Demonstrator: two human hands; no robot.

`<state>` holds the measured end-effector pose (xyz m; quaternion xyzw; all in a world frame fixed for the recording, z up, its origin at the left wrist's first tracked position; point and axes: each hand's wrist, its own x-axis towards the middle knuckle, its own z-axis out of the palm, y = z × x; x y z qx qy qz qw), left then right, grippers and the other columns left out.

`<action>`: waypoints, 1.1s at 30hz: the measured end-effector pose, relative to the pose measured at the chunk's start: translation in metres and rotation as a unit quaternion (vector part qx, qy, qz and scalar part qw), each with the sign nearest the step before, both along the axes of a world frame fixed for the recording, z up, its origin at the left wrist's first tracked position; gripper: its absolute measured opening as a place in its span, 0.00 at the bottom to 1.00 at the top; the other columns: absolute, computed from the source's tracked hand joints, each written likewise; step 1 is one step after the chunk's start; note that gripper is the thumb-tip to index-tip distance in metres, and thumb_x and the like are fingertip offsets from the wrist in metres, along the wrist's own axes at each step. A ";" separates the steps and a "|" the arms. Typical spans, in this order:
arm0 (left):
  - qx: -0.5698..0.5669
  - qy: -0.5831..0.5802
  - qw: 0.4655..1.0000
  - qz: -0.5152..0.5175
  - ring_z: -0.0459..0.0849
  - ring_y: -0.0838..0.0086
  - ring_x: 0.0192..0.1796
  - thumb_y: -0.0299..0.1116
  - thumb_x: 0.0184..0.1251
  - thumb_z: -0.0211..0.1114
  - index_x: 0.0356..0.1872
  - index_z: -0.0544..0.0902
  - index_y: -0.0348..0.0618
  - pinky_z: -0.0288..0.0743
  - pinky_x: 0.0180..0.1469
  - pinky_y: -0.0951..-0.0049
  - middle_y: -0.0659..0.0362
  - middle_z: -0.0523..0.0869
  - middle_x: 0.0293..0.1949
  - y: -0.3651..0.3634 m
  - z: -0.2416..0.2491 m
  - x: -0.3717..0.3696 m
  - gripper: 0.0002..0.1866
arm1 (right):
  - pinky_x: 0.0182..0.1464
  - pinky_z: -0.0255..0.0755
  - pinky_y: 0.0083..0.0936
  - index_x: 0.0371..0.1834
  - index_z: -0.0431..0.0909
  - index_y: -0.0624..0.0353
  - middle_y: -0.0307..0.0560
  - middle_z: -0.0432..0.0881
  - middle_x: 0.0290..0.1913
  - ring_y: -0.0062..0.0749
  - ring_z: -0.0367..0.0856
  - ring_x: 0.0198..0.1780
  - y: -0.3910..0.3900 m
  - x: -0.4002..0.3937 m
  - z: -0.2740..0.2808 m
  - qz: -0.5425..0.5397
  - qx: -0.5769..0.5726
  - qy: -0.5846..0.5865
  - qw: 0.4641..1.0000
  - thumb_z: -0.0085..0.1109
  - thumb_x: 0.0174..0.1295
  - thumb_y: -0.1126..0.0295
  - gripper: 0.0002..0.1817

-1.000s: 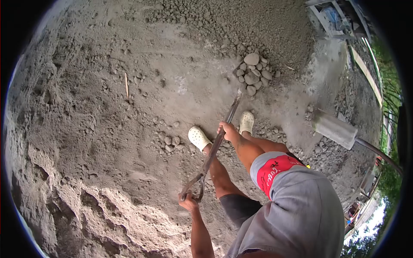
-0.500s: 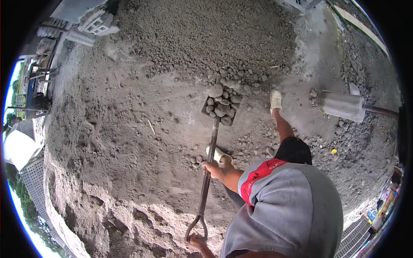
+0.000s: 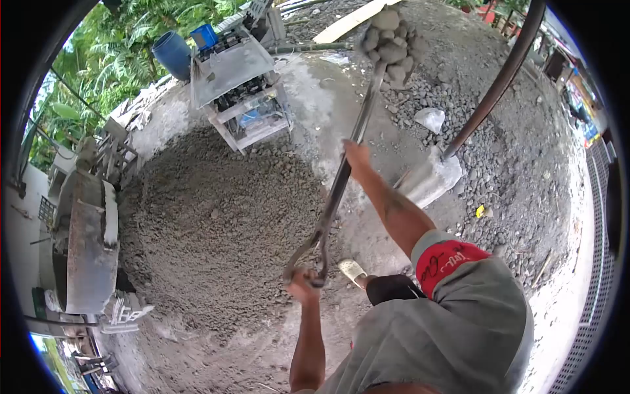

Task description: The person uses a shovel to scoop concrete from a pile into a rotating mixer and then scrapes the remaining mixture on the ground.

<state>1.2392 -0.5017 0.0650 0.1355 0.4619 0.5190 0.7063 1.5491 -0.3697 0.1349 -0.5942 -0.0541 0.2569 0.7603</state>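
Note:
A long-handled shovel (image 3: 354,134) reaches away from me, its blade heaped with grey stones (image 3: 392,52). The far end is blurred by motion, and the stones hide most of the blade. My left hand (image 3: 304,284) is closed around the grip at the near end of the handle. Farther up, my right hand (image 3: 357,159) wraps round the shaft. Beneath the load lies gravelly ground (image 3: 420,92).
To the left spreads a wide bed of gravel (image 3: 223,223). Beyond it stand a worn table (image 3: 236,69) and a blue drum (image 3: 172,54). A dusty post base (image 3: 433,177) with a leaning dark pole (image 3: 499,85) rises to my right.
My view has turned to the right. The loaded shovel has swung away from the gravel bed's edge and over the stony ground past the post base. Both hands keep their hold.

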 end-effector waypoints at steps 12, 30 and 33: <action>0.481 0.407 0.681 -0.374 0.78 0.67 0.27 0.27 0.43 0.69 0.26 0.75 0.42 0.70 0.29 0.70 0.59 0.77 0.23 0.007 0.211 0.039 0.11 | 0.12 0.62 0.28 0.18 0.66 0.56 0.41 0.67 0.14 0.30 0.66 0.13 -0.012 0.185 0.028 0.043 -0.001 0.239 0.970 0.57 0.53 0.65 0.12; 0.189 0.744 0.640 0.033 0.70 0.57 0.55 0.31 0.36 0.67 0.31 0.78 0.45 0.68 0.53 0.62 0.55 0.76 0.47 -0.202 0.084 -0.281 0.15 | 0.37 0.71 0.33 0.17 0.64 0.54 0.43 0.70 0.21 0.37 0.71 0.26 -0.080 -0.241 -0.231 0.345 -0.317 0.332 0.818 0.49 0.49 0.71 0.07; 0.196 0.713 0.673 0.021 0.69 0.56 0.56 0.35 0.35 0.69 0.34 0.77 0.45 0.64 0.56 0.60 0.56 0.76 0.47 -0.199 0.083 -0.326 0.19 | 0.30 0.68 0.31 0.13 0.61 0.51 0.39 0.66 0.16 0.34 0.67 0.21 -0.061 -0.292 -0.210 0.343 -0.298 0.269 0.850 0.49 0.45 0.70 0.09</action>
